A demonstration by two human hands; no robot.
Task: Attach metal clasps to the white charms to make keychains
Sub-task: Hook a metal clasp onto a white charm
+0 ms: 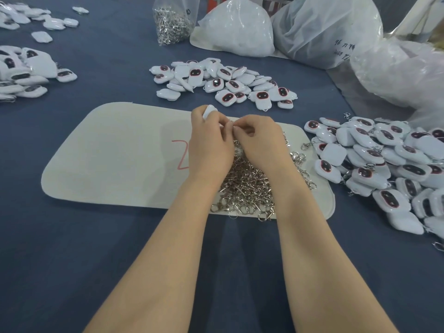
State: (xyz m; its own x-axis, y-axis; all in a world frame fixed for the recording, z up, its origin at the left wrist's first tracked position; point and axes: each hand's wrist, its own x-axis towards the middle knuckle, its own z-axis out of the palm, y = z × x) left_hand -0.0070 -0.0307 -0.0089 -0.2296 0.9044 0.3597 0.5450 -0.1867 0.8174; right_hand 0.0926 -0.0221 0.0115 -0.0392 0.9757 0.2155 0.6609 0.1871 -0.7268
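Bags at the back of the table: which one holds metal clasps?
The small clear bag farthest left; silvery clasps show through it. The bigger bags to its right look cloudy white, contents unclear.

The table (96,236), covered in dark blue cloth, carried a pale mat (108,152) directly under the grip. Beyond the grip lay a pile of white charms (223,82), to its right a bigger pile (384,159), far to its left a third pile (21,70). Farther beyond stood a bag of clasps (171,22) and white plastic bags (324,27).
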